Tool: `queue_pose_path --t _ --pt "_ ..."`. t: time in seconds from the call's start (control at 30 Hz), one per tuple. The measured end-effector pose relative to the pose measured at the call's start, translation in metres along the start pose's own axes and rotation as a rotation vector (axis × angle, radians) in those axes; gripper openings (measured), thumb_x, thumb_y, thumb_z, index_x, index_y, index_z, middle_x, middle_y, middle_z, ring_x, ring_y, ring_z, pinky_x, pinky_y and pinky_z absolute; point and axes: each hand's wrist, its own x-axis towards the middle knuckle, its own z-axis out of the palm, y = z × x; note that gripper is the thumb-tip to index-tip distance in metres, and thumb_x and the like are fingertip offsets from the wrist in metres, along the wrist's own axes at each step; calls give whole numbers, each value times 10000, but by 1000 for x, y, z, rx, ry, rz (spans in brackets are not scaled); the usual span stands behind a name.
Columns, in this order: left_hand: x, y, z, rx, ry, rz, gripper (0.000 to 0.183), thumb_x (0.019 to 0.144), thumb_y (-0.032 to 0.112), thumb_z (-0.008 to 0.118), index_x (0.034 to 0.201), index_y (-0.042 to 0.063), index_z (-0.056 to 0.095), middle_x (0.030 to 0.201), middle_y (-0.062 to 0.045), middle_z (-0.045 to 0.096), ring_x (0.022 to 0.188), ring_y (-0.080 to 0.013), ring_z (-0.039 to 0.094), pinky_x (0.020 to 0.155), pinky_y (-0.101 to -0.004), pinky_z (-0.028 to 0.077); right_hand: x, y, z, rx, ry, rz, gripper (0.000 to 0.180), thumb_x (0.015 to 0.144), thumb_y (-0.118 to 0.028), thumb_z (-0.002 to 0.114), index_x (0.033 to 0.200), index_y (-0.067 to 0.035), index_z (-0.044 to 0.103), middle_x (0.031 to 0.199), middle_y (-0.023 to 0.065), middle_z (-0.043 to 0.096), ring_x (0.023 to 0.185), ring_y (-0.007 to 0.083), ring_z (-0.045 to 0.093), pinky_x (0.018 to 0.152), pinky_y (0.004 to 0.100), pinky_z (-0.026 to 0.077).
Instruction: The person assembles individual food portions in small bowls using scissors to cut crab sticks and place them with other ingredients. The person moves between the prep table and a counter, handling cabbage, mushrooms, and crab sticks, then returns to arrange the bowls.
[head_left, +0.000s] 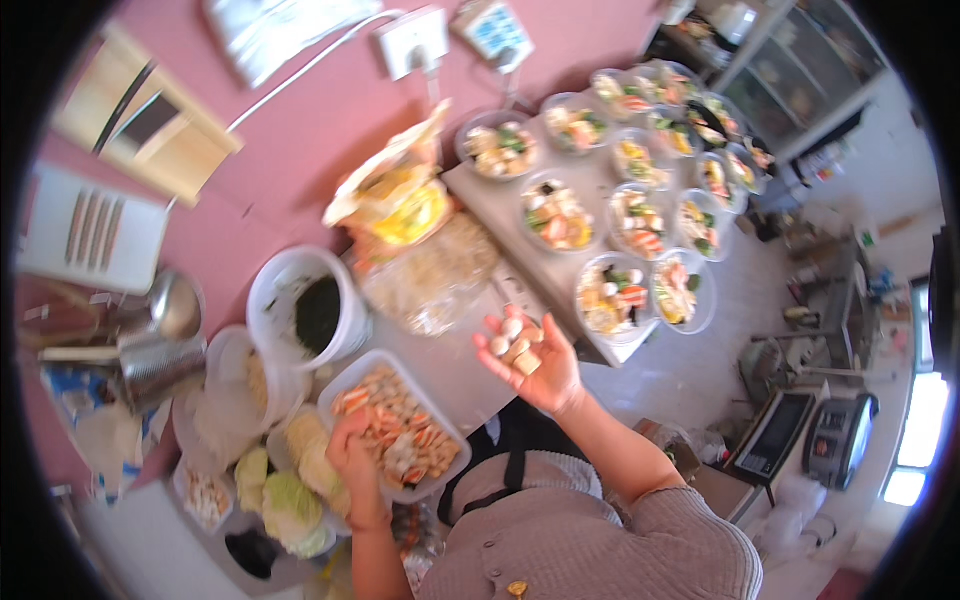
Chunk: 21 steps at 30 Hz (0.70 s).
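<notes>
My right hand (551, 367) is palm up over the gap beside the counter. Several food pieces (517, 346), white balls and tan chunks, rest in its cupped palm. Down at the left, my left hand (352, 450) reaches over the rim of a rectangular plastic tub (461, 457). Its fingertips touch the mixed pieces inside, among them red-and-white crab stick pieces (386, 416) and tan chunks (435, 454). Whether those fingers grip a piece is hidden. To the right, round clear plastic bowls (559, 214) filled with mixed food stand on a metal surface.
A white bucket (352, 330) with dark green contents stands against the pink wall. Beside it are an open yellow-and-orange bag (405, 210) and a clear bag of noodle-like food (435, 277). Cabbage (289, 506) and white tubs crowd the left. Plugged-in sockets (414, 41) hang above.
</notes>
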Motion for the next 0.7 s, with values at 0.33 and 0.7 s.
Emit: queue_pose_path --t 0.33,0.7 --pt "-35 8 6 128 93 18 191 823 -39 397 667 60 443 646 12 431 611 -95 384 557 -254 302 -63 -365 -6 -434 401 -919 487 1081 -450 359 1300 -45 520 1300 205 577 1226 350 548 1116 545 371" --pt "-53 -26 -40 158 267 -99 186 929 -22 430 817 58 555 722 -5 530 668 -99 498 619 -253 424 -21 -247 13 -1332 354 -932 400 1039 -241 571 1355 2 533 1224 97 646 1167 191 607 1046 340 464"
